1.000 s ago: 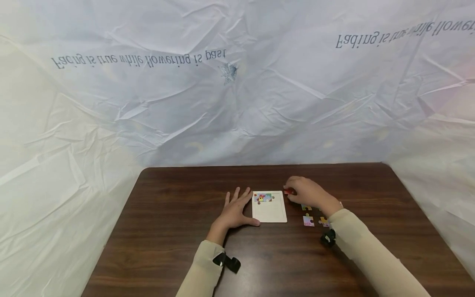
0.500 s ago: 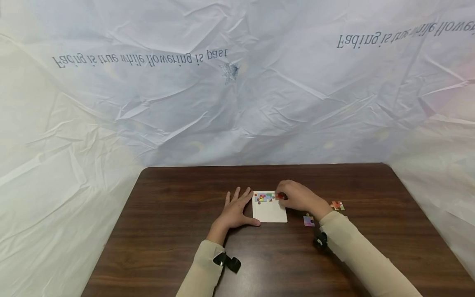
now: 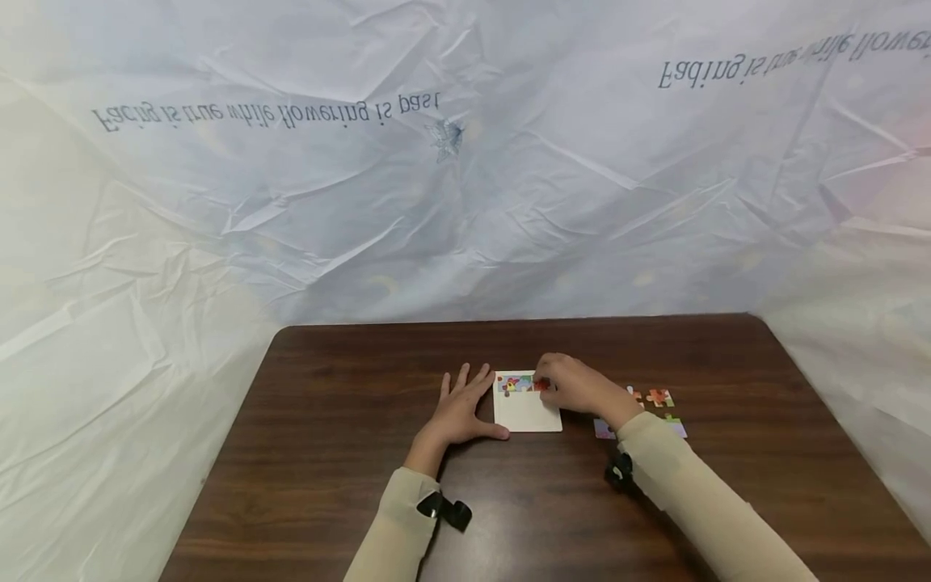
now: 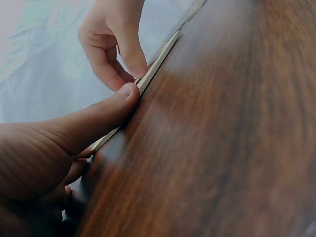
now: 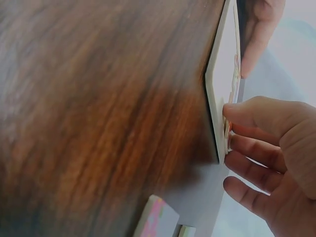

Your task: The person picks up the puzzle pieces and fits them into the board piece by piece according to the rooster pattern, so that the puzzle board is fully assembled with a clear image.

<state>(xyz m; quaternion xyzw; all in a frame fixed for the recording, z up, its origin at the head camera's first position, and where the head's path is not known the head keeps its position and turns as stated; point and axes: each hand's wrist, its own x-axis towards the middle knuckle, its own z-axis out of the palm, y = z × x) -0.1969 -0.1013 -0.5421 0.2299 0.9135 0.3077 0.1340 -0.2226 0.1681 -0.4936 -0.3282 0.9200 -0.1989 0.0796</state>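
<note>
A white square puzzle tray lies on the table. Joined, colourful jigsaw pieces fill the upper left of it. My left hand lies spread along the tray's left side, its thumb touching the lower left corner. At the upper right of the tray, my right hand pinches a red puzzle piece between thumb and fingers, right beside the joined pieces. The right wrist view has this puzzle piece low against the tray surface; whether it interlocks is hidden by my fingers.
Several loose puzzle pieces lie on the brown wooden table to the right, partly hidden under my right wrist. A wrinkled white sheet with printed lettering hangs behind the table.
My right hand has moved left from beside the tray to its upper right corner, carrying the red puzzle piece up to the joined ones. My left hand has stayed in place.
</note>
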